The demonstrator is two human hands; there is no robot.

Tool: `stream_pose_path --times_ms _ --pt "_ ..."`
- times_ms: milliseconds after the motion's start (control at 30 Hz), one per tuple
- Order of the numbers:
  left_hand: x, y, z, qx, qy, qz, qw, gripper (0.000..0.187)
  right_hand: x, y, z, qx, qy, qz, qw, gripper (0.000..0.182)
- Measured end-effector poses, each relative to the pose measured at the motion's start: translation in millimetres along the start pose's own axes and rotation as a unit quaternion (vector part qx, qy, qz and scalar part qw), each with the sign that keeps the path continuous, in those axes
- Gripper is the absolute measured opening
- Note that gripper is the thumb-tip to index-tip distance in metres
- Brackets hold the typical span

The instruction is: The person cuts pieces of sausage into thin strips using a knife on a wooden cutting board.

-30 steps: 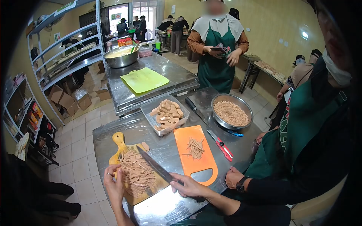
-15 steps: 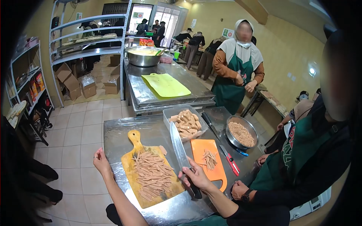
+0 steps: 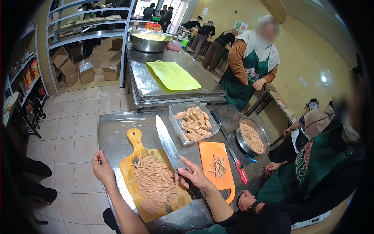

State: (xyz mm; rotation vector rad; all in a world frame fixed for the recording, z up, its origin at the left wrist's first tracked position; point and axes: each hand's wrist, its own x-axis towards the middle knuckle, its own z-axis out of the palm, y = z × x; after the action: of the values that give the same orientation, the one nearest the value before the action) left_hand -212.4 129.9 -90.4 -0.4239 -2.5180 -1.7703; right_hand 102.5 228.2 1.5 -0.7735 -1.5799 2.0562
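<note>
Two hands work at the near edge of a steel counter (image 3: 117,128). The right hand (image 3: 193,176) is clamped on the dark handle of a large knife (image 3: 168,143), its blade raised and pointing far-left above the counter. The left hand (image 3: 102,168) hangs at the counter's left edge with fingers loosely curled, holding nothing, just left of a wooden cutting board (image 3: 134,137). A heap of cut strips (image 3: 156,183) covers the board. To the right lie an orange cutting board (image 3: 212,150) with a few strips, a clear tub of chunks (image 3: 193,123) and a metal bowl (image 3: 252,137). Another person's hand (image 3: 246,199) rests at the near right.
</note>
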Motion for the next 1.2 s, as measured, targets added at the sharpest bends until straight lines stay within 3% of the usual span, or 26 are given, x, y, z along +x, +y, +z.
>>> stream_pose_path --times_ms 333,1200 --pt "-1.1 -4.9 -2.4 0.082 -0.001 0.088 0.993 0.024 -0.7 6.2 -13.0 0.038 -0.023 0.034 0.998 0.065" --pt "-3.6 2.0 -6.7 0.081 -0.019 0.076 0.994 0.024 -3.2 5.2 -14.1 0.020 -0.034 0.039 0.998 0.063"
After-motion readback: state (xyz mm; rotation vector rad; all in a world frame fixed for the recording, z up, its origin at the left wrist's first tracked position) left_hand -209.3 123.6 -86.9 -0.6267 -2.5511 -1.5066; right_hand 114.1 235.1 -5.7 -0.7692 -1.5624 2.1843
